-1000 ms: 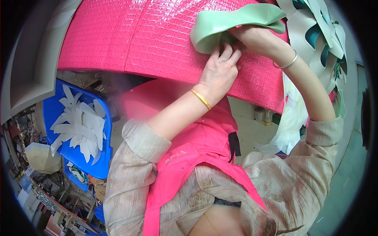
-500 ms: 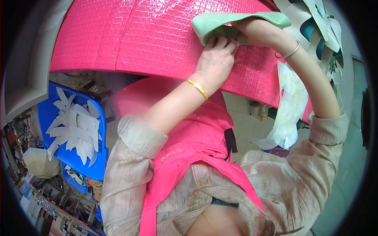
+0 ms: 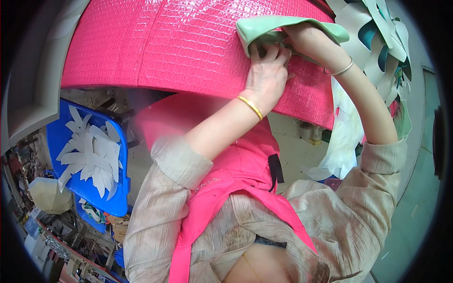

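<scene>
A pale green shoe upper (image 3: 297, 21) stands bent into a loop at the far edge of the pink table, its opening toward me. My left hand (image 3: 269, 70), with a gold bangle on the wrist, reaches into the near left side with bent fingers closed on the material. From the right, my right hand (image 3: 311, 40), a silver bangle on its wrist, reaches over the near edge into the loop and grips it from within. Its fingertips are hidden inside the upper. The two hands are close together, nearly touching.
The glossy pink textured table cover (image 3: 179, 47) curves across the top. A pile of pale uppers (image 3: 377, 42) lies at the right, above thin white sheets (image 3: 344, 127) hanging off the edge. White cut pieces (image 3: 92, 151) fill a blue tray (image 3: 123, 179) at the left.
Both hands and the upper have shifted slightly to the right. My left forearm has come right, and my right elbow has drawn a little inward. The grip on the upper stays.
</scene>
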Demonstrator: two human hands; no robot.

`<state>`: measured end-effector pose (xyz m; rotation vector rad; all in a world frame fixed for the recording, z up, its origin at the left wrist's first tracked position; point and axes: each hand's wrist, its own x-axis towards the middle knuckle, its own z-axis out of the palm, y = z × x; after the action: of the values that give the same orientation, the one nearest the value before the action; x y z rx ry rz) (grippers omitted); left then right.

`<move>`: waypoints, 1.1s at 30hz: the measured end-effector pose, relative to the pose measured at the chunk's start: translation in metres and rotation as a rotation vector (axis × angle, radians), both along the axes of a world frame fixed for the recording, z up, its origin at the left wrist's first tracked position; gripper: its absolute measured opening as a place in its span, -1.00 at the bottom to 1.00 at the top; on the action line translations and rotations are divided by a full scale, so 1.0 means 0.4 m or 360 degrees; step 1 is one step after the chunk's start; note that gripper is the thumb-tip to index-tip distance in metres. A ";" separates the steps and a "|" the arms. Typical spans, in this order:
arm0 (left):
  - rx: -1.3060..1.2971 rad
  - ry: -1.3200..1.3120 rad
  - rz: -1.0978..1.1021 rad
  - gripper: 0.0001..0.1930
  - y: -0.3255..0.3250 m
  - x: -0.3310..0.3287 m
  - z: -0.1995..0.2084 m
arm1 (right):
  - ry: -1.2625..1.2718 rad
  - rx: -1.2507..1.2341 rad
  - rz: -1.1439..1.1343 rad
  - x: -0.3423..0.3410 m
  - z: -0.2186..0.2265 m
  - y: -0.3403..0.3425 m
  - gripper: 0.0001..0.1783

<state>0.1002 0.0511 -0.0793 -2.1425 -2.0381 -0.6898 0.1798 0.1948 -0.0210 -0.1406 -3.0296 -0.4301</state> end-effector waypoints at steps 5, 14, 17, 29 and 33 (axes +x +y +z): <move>0.0042 0.0035 0.0061 -0.56 -0.011 0.021 -0.007 | -0.0062 0.0051 -0.0075 0.016 0.014 -0.086 -0.68; -0.0397 0.0772 -0.0298 -0.65 -0.133 -0.203 0.095 | 0.0308 -0.0872 -0.0306 0.019 -0.092 -0.242 -0.35; -0.0481 0.1189 -0.0412 -0.70 -0.093 -0.197 0.141 | 0.0330 -0.0853 -0.0282 -0.021 -0.096 -0.233 -0.34; 0.0151 0.0611 -0.0539 -0.79 -0.087 -0.288 0.130 | 0.0158 -0.0150 -0.0108 -0.078 -0.007 -0.190 -0.82; 0.0076 0.0194 -0.0606 -0.72 -0.157 -0.152 0.071 | -0.0789 0.0406 0.0031 0.021 0.130 -0.224 -0.89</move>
<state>0.0394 -0.0116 -0.0510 -2.5025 -1.5530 -0.6196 0.1884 0.1053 0.0309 0.0164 -3.4012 -0.9752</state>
